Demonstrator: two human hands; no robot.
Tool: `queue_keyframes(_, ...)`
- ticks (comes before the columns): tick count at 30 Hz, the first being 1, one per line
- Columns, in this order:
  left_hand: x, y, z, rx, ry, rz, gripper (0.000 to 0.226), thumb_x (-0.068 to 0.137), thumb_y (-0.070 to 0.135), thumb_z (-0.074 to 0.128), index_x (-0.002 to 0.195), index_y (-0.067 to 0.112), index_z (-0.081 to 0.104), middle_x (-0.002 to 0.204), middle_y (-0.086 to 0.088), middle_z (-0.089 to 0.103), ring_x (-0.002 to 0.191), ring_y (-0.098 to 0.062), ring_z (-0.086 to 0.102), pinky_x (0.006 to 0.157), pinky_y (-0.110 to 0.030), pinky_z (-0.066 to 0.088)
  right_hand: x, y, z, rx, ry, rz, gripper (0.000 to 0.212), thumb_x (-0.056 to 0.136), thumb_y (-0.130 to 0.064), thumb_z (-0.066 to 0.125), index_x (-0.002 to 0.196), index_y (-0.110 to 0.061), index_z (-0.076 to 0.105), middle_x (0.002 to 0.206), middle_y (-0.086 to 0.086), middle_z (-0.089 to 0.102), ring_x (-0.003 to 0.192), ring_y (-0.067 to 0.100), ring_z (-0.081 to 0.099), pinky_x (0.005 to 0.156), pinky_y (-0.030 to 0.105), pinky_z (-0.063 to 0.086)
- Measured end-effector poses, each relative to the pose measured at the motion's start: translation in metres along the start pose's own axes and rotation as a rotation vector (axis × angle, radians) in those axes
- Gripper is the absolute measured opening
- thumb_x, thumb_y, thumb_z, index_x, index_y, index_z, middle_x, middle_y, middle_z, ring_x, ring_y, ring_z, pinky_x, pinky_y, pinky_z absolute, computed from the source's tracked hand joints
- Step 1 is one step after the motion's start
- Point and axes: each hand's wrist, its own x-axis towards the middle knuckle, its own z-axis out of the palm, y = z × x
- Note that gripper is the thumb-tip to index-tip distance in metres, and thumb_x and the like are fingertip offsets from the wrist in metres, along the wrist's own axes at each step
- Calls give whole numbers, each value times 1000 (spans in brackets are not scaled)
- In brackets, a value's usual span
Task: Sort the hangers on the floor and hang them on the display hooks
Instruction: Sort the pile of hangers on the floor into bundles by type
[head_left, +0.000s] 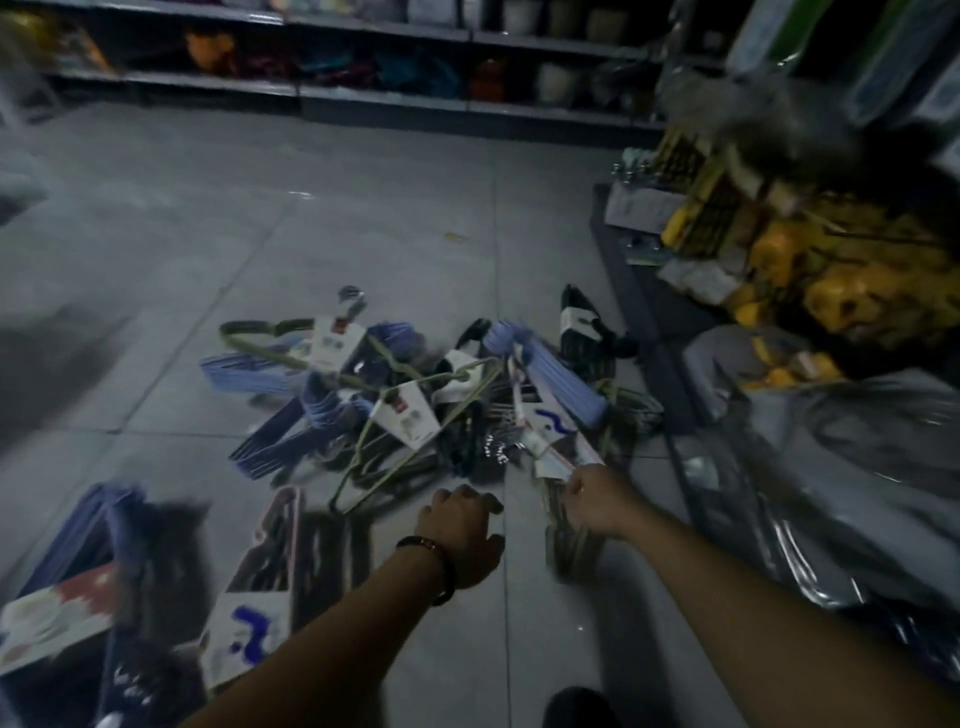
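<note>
Near the left edge, blue hanger packs (57, 561) lie side by side on the tiled floor (337, 218). Just right of them is a pink-edged pack (260, 587) with a blue squiggle on its label. They sit apart from the rest, which reads as the start of sorted groups, though blur hides their detail.

Farther off, in the middle, is the unsorted pile (405, 395). It mixes blue packs, dark ones and carded bundles lying across each other at all angles. A green wire hanger (363, 457) threads over several of them, so a pull on one piece would probably drag its neighbours along.

The left hand (460, 530) hovers low at the pile's near edge, close to the green hanger's near tip. Its fingers are bent loosely downward with nothing visible between them. It seems poised to steady the heap or take the next pack.

Just to its right, the right hand (597, 499) pinches the near end of a pink carded bundle (548, 431). That bundle slopes away into the pile, and its far end is still lodged among the others. Holding it by the free end is likely the easiest way to draw it clear.

On the right stands a low shelf (618, 270) heaped with yellow goods (841, 301), with clear plastic bags (857, 447) in front. Store shelving (374, 93) runs along the far wall. No display hooks can be made out, so the hanging step looks a long way off.
</note>
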Motion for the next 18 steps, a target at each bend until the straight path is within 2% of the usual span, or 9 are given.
queue_keyframes(3, 52, 24, 0, 41, 25, 23, 63, 94, 47, 64, 149, 26, 44, 155, -7, 42, 140, -32, 42, 114, -50, 42, 21, 41, -15, 105, 46, 99, 38, 98, -31, 66, 127, -7, 63, 120, 14, 67, 106, 30, 63, 80, 27, 48)
queue_keyframes(5, 89, 31, 0, 31, 38, -25, 70, 93, 45, 64, 154, 21, 37, 155, -12, 38, 140, -37, 39, 115, -51, 41, 41, 63, -11, 152, 54, 173, 54, 93, -38, 72, 135, -8, 57, 133, 15, 64, 113, 31, 63, 82, 31, 50)
queue_keyframes(8, 139, 34, 0, 14, 135, -94, 67, 93, 45, 60, 152, 21, 37, 155, -15, 36, 139, -40, 38, 113, -52, 41, 66, 84, 9, 232, 89, 262, 77, 88, -37, 78, 148, -6, 42, 139, 17, 57, 118, 33, 62, 86, 34, 53)
queue_keyframes(11, 190, 21, 8, -69, 83, -192, 75, 89, 51, 61, 154, 24, 34, 157, -15, 32, 141, -43, 37, 116, -52, 40, 83, 88, 43, 334, 86, 298, 84, 84, -22, 80, 154, -8, 36, 140, 14, 57, 114, 28, 60, 89, 34, 56)
queue_keyframes(14, 245, -4, 37, -1, -2, -180, 71, 76, 66, 50, 141, 39, 45, 149, -9, 47, 126, -38, 53, 104, -52, 52, 102, 101, 68, 396, 54, 314, 96, 74, -15, 83, 156, -17, 33, 139, 10, 57, 119, 29, 60, 92, 41, 60)
queue_keyframes(17, 260, -20, 48, 43, 10, -218, 60, 82, 57, 63, 137, 42, 46, 146, -8, 40, 123, -40, 53, 100, -52, 54, 102, 92, 61, 431, 37, 320, 96, 70, -14, 87, 153, -17, 38, 138, 12, 58, 119, 32, 61, 83, 34, 59)
queue_keyframes(18, 254, -21, 44, 36, 36, -203, 55, 79, 58, 65, 130, 43, 50, 140, -8, 44, 118, -39, 57, 96, -52, 56, 99, 89, 55, 415, 46, 332, 92, 70, -17, 89, 150, -18, 42, 136, 11, 60, 117, 31, 62, 78, 30, 56)
